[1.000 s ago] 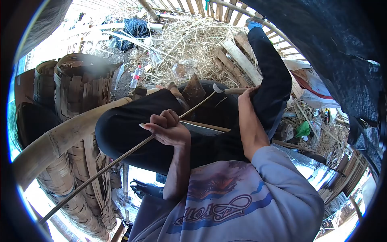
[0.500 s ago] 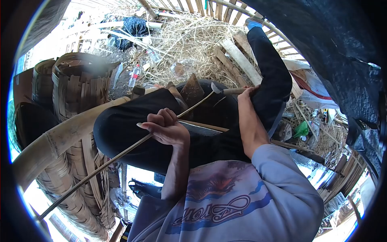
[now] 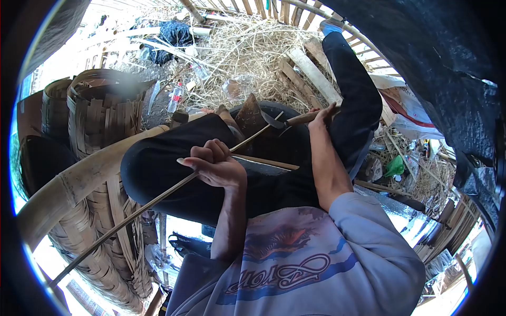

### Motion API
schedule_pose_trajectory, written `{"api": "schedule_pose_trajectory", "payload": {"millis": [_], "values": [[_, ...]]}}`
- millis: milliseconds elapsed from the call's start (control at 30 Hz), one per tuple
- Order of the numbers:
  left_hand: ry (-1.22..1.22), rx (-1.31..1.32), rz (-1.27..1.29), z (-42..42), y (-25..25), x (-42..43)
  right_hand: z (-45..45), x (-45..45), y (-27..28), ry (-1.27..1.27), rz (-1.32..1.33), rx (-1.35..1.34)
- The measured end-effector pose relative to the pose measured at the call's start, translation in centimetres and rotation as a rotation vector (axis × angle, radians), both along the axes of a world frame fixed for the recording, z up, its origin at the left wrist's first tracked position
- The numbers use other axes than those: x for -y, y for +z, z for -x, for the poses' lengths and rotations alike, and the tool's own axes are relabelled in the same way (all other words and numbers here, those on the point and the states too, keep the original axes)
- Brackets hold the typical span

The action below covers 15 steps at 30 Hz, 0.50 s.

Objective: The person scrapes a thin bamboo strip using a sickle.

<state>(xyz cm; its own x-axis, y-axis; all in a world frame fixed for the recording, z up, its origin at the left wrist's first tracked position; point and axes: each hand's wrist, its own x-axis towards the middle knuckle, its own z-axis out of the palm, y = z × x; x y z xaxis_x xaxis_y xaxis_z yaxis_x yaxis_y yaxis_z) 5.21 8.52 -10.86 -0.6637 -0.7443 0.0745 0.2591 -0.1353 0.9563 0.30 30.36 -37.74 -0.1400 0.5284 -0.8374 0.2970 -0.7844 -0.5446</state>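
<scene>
My left hand (image 3: 216, 164) is closed in a fist around a long, thin bamboo strip (image 3: 142, 213). The strip runs from the lower left, through the fist, up past my knee. In my right hand (image 3: 322, 117) is the wooden handle of a knife with a short curved blade (image 3: 273, 121). That blade lies against the strip near its upper end, which pokes out just beyond the metal. Another bamboo strip (image 3: 266, 162) rests across my lap, beside my left hand. A dark, round rim (image 3: 295, 138) shows beneath the knife, between my legs.
A thick bamboo pole (image 3: 79, 181) curves past my bent knee, with woven bamboo baskets (image 3: 103, 113) on the left. Straw, a plastic bottle (image 3: 175, 97) and wood pieces (image 3: 315, 78) litter the ground ahead. Dark plastic sheeting (image 3: 443, 68) hangs on the right.
The knife blade has shifted a little left and down along the strip, and its handle has tilted. My left hand stays nearly still, holding the strip.
</scene>
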Motion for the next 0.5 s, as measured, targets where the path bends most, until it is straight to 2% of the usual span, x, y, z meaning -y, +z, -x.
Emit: {"api": "schedule_pose_trajectory", "payload": {"millis": [33,100,167,200,233,300,367,433,500], "values": [[-0.016,-0.007,-0.017,0.1,0.2,0.0,-0.4,0.2,-1.3,-0.070,-0.092,-0.072],[-0.007,-0.007,-0.006,0.1,0.1,-0.1,-0.4,0.1,-2.0,-0.106,-0.116,-0.135],[-0.004,0.007,0.006,-0.1,0.0,0.1,-0.3,-0.2,-1.2,-0.010,0.190,-0.032],[-0.002,0.007,0.013,0.0,-0.1,0.1,-0.2,0.6,1.1,0.067,0.250,-0.092],[0.003,0.007,0.017,-0.1,-0.2,-0.1,-0.6,0.4,0.1,0.068,0.245,-0.088],[0.010,0.007,0.000,0.2,0.2,-0.2,-0.9,0.6,-2.2,-0.096,-0.048,-0.106],[0.026,-0.002,-0.006,0.3,0.3,-0.2,-0.8,0.2,-1.8,-0.142,-0.107,-0.141],[-0.021,-0.002,0.000,-0.2,-0.1,-0.1,-0.5,-0.1,-1.2,-0.047,0.189,-0.063],[-0.033,-0.015,0.004,-0.2,-0.2,-0.1,-0.4,0.2,0.4,-0.037,0.152,-0.081]]}}
